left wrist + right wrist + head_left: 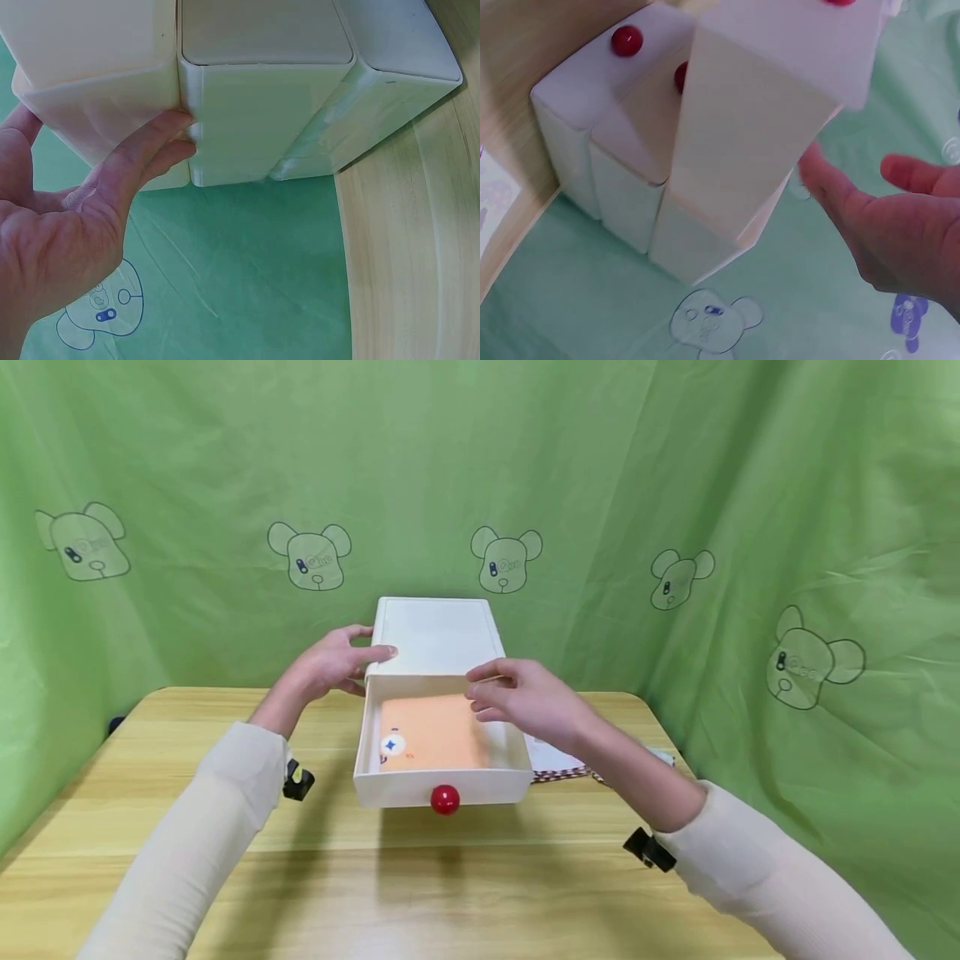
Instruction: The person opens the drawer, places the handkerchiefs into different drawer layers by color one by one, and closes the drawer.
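Note:
A white drawer unit (pixel 435 635) stands at the back of the table, its top drawer (pixel 405 787) pulled out toward me. A red ball knob (pixel 445 799) sits on that drawer's front. Inside lies a folded orange cloth (pixel 435 735) with a small blue and white print. My left hand (pixel 337 660) rests against the unit's left side, thumb over the top edge; the left wrist view shows its fingers extended along the side wall. Over the drawer's right rim is my right hand (pixel 528 697), fingers slightly bent, holding nothing.
Two lower drawers with red knobs (pixel 627 40) are closed beneath. White sheets with a checked edge (pixel 555 758) lie right of the unit, partly behind my right forearm. A green curtain (pixel 420 468) hangs right behind the wooden table (pixel 315 877).

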`<state>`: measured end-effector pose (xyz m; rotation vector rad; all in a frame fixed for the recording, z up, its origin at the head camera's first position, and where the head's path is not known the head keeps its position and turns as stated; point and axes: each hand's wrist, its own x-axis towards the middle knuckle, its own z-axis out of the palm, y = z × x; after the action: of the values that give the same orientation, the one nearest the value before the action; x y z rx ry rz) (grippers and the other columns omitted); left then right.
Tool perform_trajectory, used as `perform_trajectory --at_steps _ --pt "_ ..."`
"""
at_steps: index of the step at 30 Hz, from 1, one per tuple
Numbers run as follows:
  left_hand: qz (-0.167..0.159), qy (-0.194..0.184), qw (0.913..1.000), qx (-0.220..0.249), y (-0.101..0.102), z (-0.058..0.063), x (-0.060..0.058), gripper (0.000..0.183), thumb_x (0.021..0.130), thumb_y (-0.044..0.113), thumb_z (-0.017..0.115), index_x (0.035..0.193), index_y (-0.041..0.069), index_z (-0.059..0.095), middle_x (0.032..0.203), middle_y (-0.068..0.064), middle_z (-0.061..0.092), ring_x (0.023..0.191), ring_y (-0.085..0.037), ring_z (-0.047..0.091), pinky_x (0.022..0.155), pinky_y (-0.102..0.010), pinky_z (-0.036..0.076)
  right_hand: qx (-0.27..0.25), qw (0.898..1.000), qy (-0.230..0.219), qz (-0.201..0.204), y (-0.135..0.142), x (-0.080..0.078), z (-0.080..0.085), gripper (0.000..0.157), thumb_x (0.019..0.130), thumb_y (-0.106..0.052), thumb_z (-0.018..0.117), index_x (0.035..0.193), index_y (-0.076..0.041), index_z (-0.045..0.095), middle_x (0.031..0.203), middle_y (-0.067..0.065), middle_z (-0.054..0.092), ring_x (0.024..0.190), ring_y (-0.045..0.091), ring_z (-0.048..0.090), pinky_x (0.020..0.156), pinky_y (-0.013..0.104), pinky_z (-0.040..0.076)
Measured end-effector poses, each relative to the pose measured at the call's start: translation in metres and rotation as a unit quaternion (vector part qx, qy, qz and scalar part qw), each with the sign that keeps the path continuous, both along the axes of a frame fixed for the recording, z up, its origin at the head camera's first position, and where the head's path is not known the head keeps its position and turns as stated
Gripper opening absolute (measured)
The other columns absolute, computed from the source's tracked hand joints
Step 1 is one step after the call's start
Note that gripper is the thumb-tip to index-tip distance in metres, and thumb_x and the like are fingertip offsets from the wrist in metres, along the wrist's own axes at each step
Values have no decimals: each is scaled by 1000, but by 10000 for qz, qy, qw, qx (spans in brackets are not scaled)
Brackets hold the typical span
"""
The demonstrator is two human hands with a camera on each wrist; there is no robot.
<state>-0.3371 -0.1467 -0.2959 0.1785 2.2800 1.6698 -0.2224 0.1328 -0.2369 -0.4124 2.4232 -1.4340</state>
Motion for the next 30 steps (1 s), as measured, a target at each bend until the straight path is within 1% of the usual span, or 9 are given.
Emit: perform_trajectory --at_steps 4,8,11,13,15,20,25,30 --pt "-11 2 10000 29 0 1 0 94 85 38 70 153 12 10 134 -21 49 111 -39 58 81 -43 58 -960 9952 -103 160 -4 15 3 28 97 -18 54 121 -4 57 108 22 64 102 35 64 90 36 55" --pt "16 -14 10000 63 0 1 0 94 85 37 71 153 12 12 132 -20 50 110 -39 59 80 -43 59 -1351 9892 -362 429 -8 30 6 27 98 -18 50 117 -1 60 103 24 64 97 39 64 88 38 56" --pt "14 -22 10000 73 0 1 0 94 85 37 71 153 12 11 132 -21 50 110 -39 58 80 -44 59 -1390 9858 -609 718 -11 39 6 31 100 -21 47 116 2 60 104 27 62 96 40 64 87 39 56" --pt "9 -29 10000 80 0 1 0 95 85 37 71 153 12 11 133 -21 49 111 -40 58 80 -44 58 -1395 9828 -795 911 -13 45 6 33 99 -22 47 113 5 60 103 29 62 95 41 64 86 41 57" --pt "-5 -27 10000 75 0 1 0 95 85 37 71 153 12 11 133 -21 49 111 -40 58 81 -44 58 -1341 9803 -950 1093 -14 52 4 36 99 -24 48 110 8 61 100 28 63 91 41 66 84 42 58" --pt "7 -24 10000 33 0 1 0 94 84 37 71 153 12 12 131 -20 51 112 -40 57 81 -43 58 -1162 9745 -1315 1397 -17 68 -3 36 97 -25 50 99 8 63 87 24 66 77 36 68 76 44 59" --pt "8 -27 10000 10 -1 0 -1 95 84 38 71 153 13 12 132 -20 50 114 -41 55 81 -43 58 -1066 9642 -1921 1483 -17 75 -16 37 96 -28 50 98 7 63 84 22 67 72 30 69 74 45 60" --pt "4 -43 10000 17 -1 -1 -1 95 84 38 71 153 13 12 132 -20 49 113 -41 56 81 -43 58 -1078 9525 -2438 1470 -15 76 -32 42 95 -33 50 99 8 60 84 22 68 72 29 69 73 46 60"
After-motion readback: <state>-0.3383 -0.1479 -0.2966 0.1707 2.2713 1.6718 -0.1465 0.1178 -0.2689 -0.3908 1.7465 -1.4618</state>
